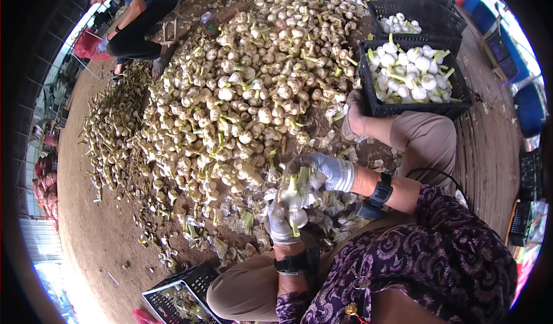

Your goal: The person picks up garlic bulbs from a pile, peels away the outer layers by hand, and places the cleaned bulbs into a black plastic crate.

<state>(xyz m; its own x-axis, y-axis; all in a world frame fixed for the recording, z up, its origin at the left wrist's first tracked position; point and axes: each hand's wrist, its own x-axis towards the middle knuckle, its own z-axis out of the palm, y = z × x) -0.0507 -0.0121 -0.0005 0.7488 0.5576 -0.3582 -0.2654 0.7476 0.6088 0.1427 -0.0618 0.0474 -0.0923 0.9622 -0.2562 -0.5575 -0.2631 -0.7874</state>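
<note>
In front of my lap both hands, in striped grey-white gloves, work close together on garlic. My left hand (280,222) is closed round garlic with green stalks, and a white garlic bulb (297,217) shows beside its fingers. My right hand (330,172) comes in from the right, its fingers bent onto the upper end of the same garlic (295,190), by the green stalk. Some blur and the gloves hide the exact grip of the fingertips. Loose white garlic skins (340,209) lie on the ground just below and around the hands.
A large heap of unpeeled garlic bulbs (253,93) spreads ahead. At the right, a black crate (423,108) holds clean white bulbs; another crate (377,13) stands behind it. A crate (199,278) with scraps sits by my left knee. Another person (135,21) sits at the far left.
</note>
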